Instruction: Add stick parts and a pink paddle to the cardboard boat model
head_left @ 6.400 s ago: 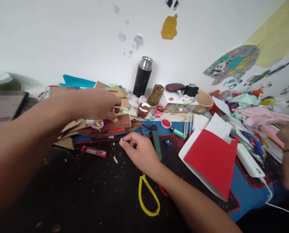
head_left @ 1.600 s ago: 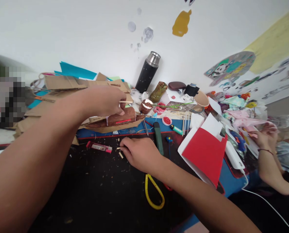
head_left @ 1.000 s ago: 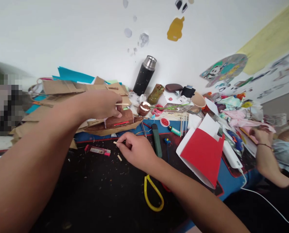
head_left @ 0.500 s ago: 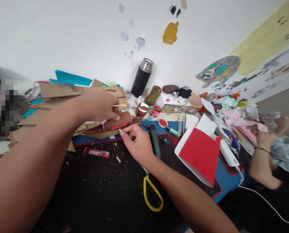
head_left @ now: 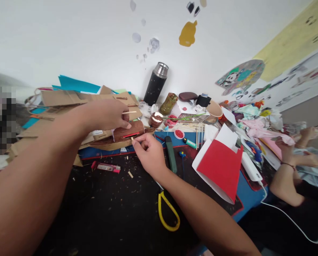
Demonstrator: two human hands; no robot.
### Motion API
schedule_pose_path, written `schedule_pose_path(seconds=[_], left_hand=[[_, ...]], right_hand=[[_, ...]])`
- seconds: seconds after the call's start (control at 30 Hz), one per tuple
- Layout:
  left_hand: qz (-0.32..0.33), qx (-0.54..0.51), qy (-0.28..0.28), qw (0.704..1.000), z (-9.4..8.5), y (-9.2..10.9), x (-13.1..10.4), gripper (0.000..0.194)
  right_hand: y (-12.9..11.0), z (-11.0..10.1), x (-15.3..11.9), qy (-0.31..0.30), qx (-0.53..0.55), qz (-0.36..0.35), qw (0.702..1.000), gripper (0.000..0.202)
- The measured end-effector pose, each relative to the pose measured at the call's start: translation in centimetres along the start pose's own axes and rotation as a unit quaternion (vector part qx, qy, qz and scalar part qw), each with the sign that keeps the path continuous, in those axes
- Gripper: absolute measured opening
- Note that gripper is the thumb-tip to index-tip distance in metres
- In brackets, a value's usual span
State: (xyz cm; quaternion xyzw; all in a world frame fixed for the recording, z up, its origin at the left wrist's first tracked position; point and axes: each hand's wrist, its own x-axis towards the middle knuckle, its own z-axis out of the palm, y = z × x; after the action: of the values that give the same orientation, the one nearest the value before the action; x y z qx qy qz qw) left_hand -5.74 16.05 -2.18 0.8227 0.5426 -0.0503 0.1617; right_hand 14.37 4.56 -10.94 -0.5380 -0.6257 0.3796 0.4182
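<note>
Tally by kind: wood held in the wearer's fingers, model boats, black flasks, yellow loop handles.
Held wood: 2, a stick in the left hand, a stub in the right hand
Model boat: 1
Black flask: 1
Yellow handle: 1
Total: 5

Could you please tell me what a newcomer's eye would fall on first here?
Most likely the bright red sheet on the right, then the silver-topped black flask at the back. In the middle, the left hand holding a thin stick over a brown boat-shaped model may draw the next look, with the right hand pinching a small pale piece at the model's near side.
</note>
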Motion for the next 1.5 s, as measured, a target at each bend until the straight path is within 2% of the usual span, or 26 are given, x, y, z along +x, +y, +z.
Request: schedule_pose_path(seconds=[0.33,0.67,0.87,1.3,1.5], left_hand=[[0.004,0.035,-0.002,0.999,-0.4,0.5,-0.3,0.033],[0.004,0.035,-0.007,0.999,-0.8,0.8,-0.6,0.031],[0.004,0.045,-0.012,0.999,-0.9,1.1,-0.6,0.034],[0.000,0.033,-0.005,0.999,-0.7,1.0,-0.5,0.023],[-0.003,0.043,-0.010,0.999,-0.9,1.3,-0.6,0.031]], right_hand=[[0.3,0.7,0.5,0.024,0.033,0.001,0.999,0.018],[0.2,1.0,0.7,0.024,0.016,0.016,0.999,0.017],[0.4,1.1,0.8,0.026,0.040,0.005,0.999,0.017],[0.6,1.2,0.9,0.029,0.041,0.007,0.999,0.017],[0.7,1.0,0.8,0.024,0.029,0.009,0.999,0.018]])
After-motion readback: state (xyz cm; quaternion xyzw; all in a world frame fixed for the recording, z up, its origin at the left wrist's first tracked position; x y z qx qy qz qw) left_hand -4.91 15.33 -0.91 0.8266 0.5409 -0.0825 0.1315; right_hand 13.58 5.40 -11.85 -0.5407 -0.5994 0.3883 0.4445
